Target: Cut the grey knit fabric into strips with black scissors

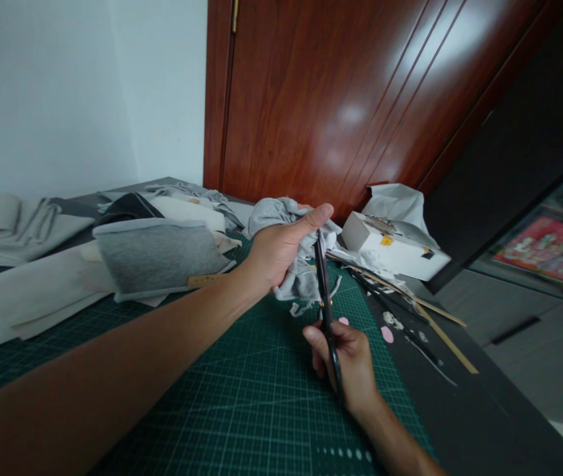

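Observation:
My left hand (pixel 278 251) is closed around a bunched piece of light grey fabric (pixel 301 281), held above the green cutting mat (pixel 241 390). Part of the cloth hangs below the fingers, with a loose strip at its lower edge. In my right hand (pixel 353 360) is a pair of black scissors (pixel 325 297), fingers in the handles. Their blades point up and away from me and lie against the right side of the fabric, near my left thumb. Whether the blades have cloth between them I cannot tell.
Left of the mat lie a grey fabric piece (pixel 157 258), white cloth (pixel 43 284) and folded fabric (pixel 23 228). A white box (pixel 400 248) stands at the back right. Wooden strips (pixel 444 337) and pink scraps (pixel 387 334) lie on the dark table. Behind is a wooden door (pixel 311 99).

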Available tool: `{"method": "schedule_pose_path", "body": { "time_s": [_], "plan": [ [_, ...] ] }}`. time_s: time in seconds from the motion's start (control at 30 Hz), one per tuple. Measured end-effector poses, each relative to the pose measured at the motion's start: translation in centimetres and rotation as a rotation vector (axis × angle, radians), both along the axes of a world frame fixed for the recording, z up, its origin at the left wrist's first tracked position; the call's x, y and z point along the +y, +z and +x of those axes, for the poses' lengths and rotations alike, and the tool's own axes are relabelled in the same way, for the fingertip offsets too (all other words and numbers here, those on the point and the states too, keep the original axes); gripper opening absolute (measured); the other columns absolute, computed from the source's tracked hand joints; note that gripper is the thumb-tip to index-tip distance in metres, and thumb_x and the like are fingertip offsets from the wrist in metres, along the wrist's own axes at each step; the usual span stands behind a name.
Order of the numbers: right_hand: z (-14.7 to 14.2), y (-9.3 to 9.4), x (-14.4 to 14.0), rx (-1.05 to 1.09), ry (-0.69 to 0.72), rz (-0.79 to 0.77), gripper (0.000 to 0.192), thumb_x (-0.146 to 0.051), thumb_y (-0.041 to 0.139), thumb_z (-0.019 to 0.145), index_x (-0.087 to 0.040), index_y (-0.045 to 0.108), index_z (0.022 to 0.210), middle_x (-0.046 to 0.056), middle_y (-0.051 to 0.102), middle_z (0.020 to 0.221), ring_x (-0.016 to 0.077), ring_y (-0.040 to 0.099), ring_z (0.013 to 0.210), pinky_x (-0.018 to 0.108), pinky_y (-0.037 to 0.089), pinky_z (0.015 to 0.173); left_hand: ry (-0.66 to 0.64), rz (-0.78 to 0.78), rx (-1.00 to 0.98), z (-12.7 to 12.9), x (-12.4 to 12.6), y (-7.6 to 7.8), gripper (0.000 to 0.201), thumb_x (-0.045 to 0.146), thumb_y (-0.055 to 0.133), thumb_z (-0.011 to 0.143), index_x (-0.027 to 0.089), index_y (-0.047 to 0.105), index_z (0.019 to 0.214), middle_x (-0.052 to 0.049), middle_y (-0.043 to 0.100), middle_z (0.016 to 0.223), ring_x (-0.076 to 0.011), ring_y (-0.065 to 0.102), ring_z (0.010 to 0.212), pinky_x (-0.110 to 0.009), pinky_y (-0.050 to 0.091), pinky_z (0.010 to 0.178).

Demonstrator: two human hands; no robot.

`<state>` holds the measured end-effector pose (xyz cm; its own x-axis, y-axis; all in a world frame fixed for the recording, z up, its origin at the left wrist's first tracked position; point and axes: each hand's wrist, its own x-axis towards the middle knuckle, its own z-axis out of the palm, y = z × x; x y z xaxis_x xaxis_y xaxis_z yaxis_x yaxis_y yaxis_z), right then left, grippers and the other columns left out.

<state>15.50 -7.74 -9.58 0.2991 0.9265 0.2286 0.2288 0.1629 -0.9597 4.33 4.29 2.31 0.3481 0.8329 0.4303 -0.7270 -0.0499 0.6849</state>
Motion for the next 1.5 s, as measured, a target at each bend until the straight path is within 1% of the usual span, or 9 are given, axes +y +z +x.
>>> {"method": "schedule_pose_path", "body": {
  "time_s": [0.13, 0.23, 0.3, 0.43, 0.6, 0.7, 0.87, 1.23, 1.5],
  "plan": [
    [0.0, 0.0, 0.1, 0.001, -0.017, -0.014, 0.043, -0.055, 0.08, 0.077, -0.018, 0.063, 0.064, -0.005, 0.052, 0.04, 0.0087, 0.043, 0.032, 0.018, 0.031, 0.033, -0.155, -0.087, 0.04, -1.2, -0.5, 0.0, 0.024, 0.028, 0.089, 0.067, 0.016, 0.069, 0.074, -0.002, 0.073, 0.078, -0.0164, 0.069, 0.071, -0.033, 0.056, 0.078],
    [0.0, 0.0, 0.1, -0.008, -0.034, -0.014, 0.043, -0.055, 0.079, 0.078, -0.017, 0.064, 0.065, -0.004, 0.053, 0.04, 0.0088, 0.043, 0.032, 0.017, 0.031, 0.033, -0.29, -0.2, 0.163, -2.2, -0.7, -0.4, 0.02, 0.026, 0.086, 0.069, 0.015, 0.073, 0.078, -0.006, 0.075, 0.078, -0.0205, 0.07, 0.067, -0.037, 0.058, 0.072],
    [0.0, 0.1, 0.1, -0.016, -0.03, -0.009, 0.043, -0.055, 0.079, 0.078, -0.017, 0.064, 0.064, -0.004, 0.053, 0.039, 0.0088, 0.044, 0.031, 0.017, 0.032, 0.033, -0.307, -0.265, 0.212, -2.6, -0.7, -0.9, 0.018, 0.026, 0.084, 0.07, 0.014, 0.075, 0.079, -0.009, 0.076, 0.077, -0.0225, 0.07, 0.066, -0.038, 0.059, 0.069],
    [-0.1, -0.1, 0.0, 0.015, -0.005, -0.021, 0.043, -0.055, 0.081, 0.077, -0.017, 0.064, 0.064, -0.004, 0.054, 0.04, 0.0086, 0.044, 0.032, 0.017, 0.032, 0.033, -0.113, -0.236, 0.124, -2.6, -0.6, -1.4, 0.015, 0.016, 0.084, 0.063, 0.014, 0.075, 0.076, -0.006, 0.076, 0.077, -0.0205, 0.07, 0.067, -0.036, 0.059, 0.07],
    [0.0, -0.5, 0.0, 0.046, 0.01, -0.039, 0.045, -0.057, 0.082, 0.077, -0.017, 0.064, 0.063, -0.005, 0.054, 0.039, 0.0078, 0.043, 0.031, 0.016, 0.03, 0.032, 0.05, -0.115, 0.08, -2.1, -1.2, -1.4, 0.015, 0.019, 0.084, 0.063, 0.018, 0.074, 0.074, -0.001, 0.075, 0.078, -0.0177, 0.07, 0.072, -0.032, 0.056, 0.076],
    [0.0, -0.4, -0.1, 0.019, 0.008, -0.026, 0.044, -0.055, 0.08, 0.079, -0.017, 0.065, 0.064, -0.004, 0.055, 0.04, 0.0079, 0.044, 0.032, 0.016, 0.032, 0.033, 0.072, -0.111, 0.108, -2.1, -1.5, -1.4, 0.018, 0.02, 0.086, 0.062, 0.018, 0.074, 0.075, -0.001, 0.075, 0.081, -0.0173, 0.07, 0.074, -0.032, 0.056, 0.08],
    [0.0, -0.3, -0.1, 0.036, 0.015, -0.019, 0.043, -0.055, 0.081, 0.078, -0.017, 0.065, 0.065, -0.004, 0.055, 0.041, 0.0079, 0.044, 0.031, 0.016, 0.033, 0.032, 0.055, -0.16, 0.188, -2.3, -1.4, -1.7, 0.029, 0.03, 0.088, 0.061, 0.015, 0.076, 0.082, -0.007, 0.078, 0.092, -0.0239, 0.072, 0.08, -0.037, 0.057, 0.077],
    [-0.1, -0.2, -0.4, 0.013, 0.085, 0.017, 0.041, -0.052, 0.082, 0.079, -0.018, 0.063, 0.066, -0.005, 0.054, 0.044, 0.0087, 0.044, 0.033, 0.018, 0.034, 0.034, 0.275, -0.223, 0.263, -2.3, -1.8, -1.6, 0.03, 0.045, 0.087, 0.065, 0.022, 0.08, 0.083, -0.004, 0.08, 0.101, -0.0263, 0.073, 0.097, -0.036, 0.055, 0.088],
    [-0.2, -0.3, -0.2, 0.064, 0.139, 0.006, 0.044, -0.055, 0.081, 0.079, -0.017, 0.062, 0.067, -0.004, 0.054, 0.045, 0.0089, 0.045, 0.035, 0.017, 0.034, 0.035, 0.418, -0.124, 0.423, -2.1, -1.5, -4.0, 0.027, 0.049, 0.081, 0.074, 0.03, 0.08, 0.093, -0.002, 0.078, 0.11, -0.0295, 0.064, 0.121, -0.04, 0.042, 0.109]
  ]
}}
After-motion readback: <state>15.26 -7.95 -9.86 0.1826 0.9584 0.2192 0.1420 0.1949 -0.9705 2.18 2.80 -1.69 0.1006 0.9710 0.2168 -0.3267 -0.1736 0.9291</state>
